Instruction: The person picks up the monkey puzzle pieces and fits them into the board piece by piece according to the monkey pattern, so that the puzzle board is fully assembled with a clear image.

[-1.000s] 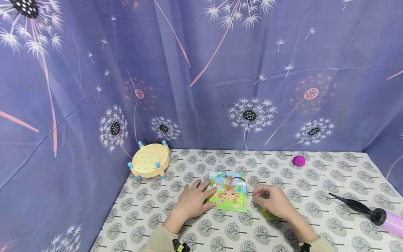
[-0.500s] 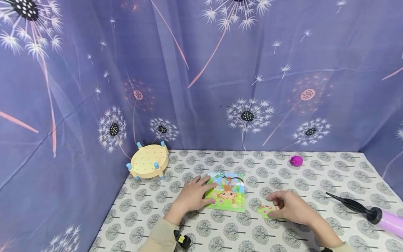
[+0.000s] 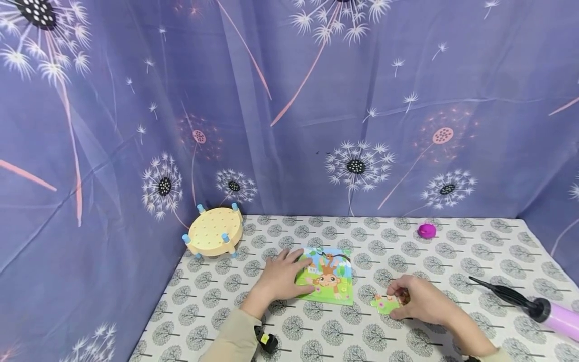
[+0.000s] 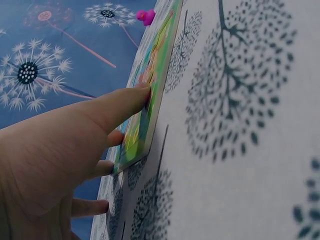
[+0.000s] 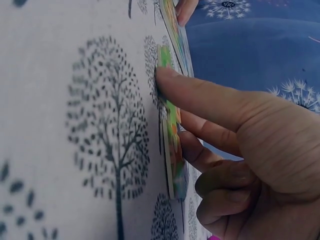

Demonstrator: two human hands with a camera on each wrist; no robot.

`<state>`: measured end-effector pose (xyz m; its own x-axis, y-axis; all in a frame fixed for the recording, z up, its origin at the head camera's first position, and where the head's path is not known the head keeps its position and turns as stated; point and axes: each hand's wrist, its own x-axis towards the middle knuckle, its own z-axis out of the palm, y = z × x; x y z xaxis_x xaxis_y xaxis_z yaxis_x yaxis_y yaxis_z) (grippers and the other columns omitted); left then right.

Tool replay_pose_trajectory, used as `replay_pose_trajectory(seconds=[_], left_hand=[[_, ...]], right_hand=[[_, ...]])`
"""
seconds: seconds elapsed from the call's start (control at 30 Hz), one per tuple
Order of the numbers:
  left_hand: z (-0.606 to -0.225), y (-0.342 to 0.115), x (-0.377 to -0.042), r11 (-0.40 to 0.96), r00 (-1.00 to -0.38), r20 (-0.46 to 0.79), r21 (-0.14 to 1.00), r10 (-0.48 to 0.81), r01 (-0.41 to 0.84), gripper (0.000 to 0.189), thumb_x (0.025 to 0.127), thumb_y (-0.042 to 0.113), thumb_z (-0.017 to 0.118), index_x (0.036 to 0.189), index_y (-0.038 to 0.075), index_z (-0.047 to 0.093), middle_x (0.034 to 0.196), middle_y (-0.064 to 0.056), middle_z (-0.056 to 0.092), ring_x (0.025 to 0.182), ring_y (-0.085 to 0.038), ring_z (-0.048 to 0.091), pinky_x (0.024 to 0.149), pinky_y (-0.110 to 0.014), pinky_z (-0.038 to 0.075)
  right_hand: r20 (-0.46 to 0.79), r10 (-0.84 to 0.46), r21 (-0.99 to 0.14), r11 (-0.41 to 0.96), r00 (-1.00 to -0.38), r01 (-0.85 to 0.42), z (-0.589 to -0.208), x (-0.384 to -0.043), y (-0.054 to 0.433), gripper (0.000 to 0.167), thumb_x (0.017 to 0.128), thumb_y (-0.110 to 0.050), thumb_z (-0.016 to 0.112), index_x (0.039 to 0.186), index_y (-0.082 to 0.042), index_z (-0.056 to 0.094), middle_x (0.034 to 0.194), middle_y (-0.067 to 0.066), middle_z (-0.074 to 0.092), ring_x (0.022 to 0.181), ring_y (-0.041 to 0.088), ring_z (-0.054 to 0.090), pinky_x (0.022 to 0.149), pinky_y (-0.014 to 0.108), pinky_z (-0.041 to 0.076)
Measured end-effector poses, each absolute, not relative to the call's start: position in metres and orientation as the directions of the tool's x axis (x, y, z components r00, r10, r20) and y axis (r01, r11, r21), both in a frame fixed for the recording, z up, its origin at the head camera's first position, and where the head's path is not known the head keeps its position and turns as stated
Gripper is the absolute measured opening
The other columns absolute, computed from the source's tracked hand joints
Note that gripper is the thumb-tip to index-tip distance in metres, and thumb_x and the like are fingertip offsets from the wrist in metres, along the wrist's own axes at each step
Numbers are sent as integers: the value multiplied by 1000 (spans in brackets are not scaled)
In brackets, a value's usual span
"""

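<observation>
A square monkey picture puzzle (image 3: pixel 334 274) lies on the tree-patterned cloth in the head view. My left hand (image 3: pixel 279 276) rests on its left side with fingers spread, its thumb along the front edge. Right of the puzzle, my right hand (image 3: pixel 422 300) pinches a green jigsaw piece (image 3: pixel 383 304) with a pink flower between thumb and fingers. In the right wrist view, the thumb presses this piece's near edge, and a second, orange and teal jigsaw piece (image 5: pixel 175 167) lies against it beside the curled fingers. The fingers partly cover both pieces.
At the back left stands a yellow round board (image 3: pixel 214 231) with blue-tipped pegs. A small magenta object (image 3: pixel 426 231) sits near the back edge. To the right lies a pink and black hand pump (image 3: pixel 538 307). Dandelion curtains (image 3: pixel 289 176) enclose the back and sides.
My right hand has moved right and toward me, coming from above the green jigsaw piece to gripping its right side, so more of it shows. The left hand stays on the puzzle.
</observation>
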<state>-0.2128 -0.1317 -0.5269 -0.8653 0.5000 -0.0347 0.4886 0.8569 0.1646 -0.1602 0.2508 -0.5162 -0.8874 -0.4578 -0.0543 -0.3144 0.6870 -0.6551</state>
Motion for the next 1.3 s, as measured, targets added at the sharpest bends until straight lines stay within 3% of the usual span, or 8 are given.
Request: replay_pose_trajectory(seconds=[0.2, 0.4, 0.73, 1.07, 1.3], left_hand=[[-527, -126, -213, 873, -882, -34, 163, 470, 459, 87, 87, 83, 56, 158, 33, 46, 167, -2, 34, 149, -46, 32, 105, -83, 31], [-524, -123, -212, 876, -887, -19, 168, 462, 452, 80, 90, 77, 58, 156, 32, 49, 166, -3, 36, 149, -46, 33, 104, -83, 32], [-526, -127, -214, 874, -883, -30, 163, 468, 458, 77, 91, 74, 60, 156, 33, 49, 166, -1, 35, 150, -44, 31, 105, -83, 31], [-524, -130, -216, 869, -876, -54, 169, 479, 465, 76, 93, 72, 60, 157, 34, 47, 167, 1, 34, 151, -42, 30, 108, -81, 29], [-520, -132, -217, 862, -869, -79, 192, 489, 468, 74, 95, 68, 61, 158, 32, 46, 168, 0, 33, 152, -42, 28, 109, -81, 27]], right_hand=[[-62, -442, -646, 701, -895, -301, -515, -159, 250, 46, 65, -35, 96, 98, -18, 69, 85, -8, 59, 76, 10, 53, 66, 25, 50], [-59, -429, -651, 701, -901, -291, -515, -157, 251, 43, 66, -34, 95, 97, -19, 68, 85, -9, 61, 75, 9, 53, 65, 24, 49], [31, -477, -717, 601, -878, -352, -518, -153, 255, 28, 80, -25, 88, 99, -21, 68, 85, -12, 64, 76, 6, 59, 68, 25, 52], [42, -474, -720, 596, -879, -356, -517, -149, 262, 23, 87, -23, 84, 108, -22, 74, 88, -11, 70, 81, 6, 63, 72, 27, 53], [26, -465, -755, 571, -885, -323, -519, -150, 265, 22, 94, -26, 77, 114, -19, 75, 93, -11, 72, 79, 8, 64, 67, 26, 54]])
